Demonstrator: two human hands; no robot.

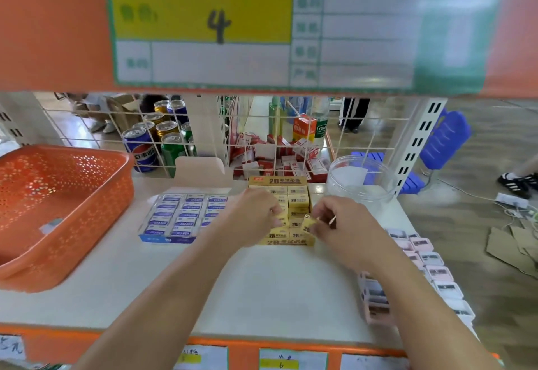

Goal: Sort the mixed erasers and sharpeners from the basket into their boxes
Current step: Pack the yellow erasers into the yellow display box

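An orange perforated basket [58, 209] sits tilted at the left of the white shelf. A blue box of blue-and-white erasers [180, 215] lies in the middle. Right of it is a yellow box of 2B erasers [294, 198]. My left hand [250, 218] is over that yellow box, its fingertips pinching a yellow eraser [280, 218] down in the rows. My right hand [340, 224] pinches another yellow 2B eraser [307, 225] just above the box's front right corner. Pink sharpeners [431, 270] lie in rows at the right, partly hidden by my right forearm.
A clear plastic jar [361, 177] stands behind the yellow box. A wire grid [203, 136] closes the shelf's back, with drink cans and red-and-white packs beyond it. An orange shelf with a price label [203, 20] hangs overhead. A small grey item [51, 225] lies in the basket.
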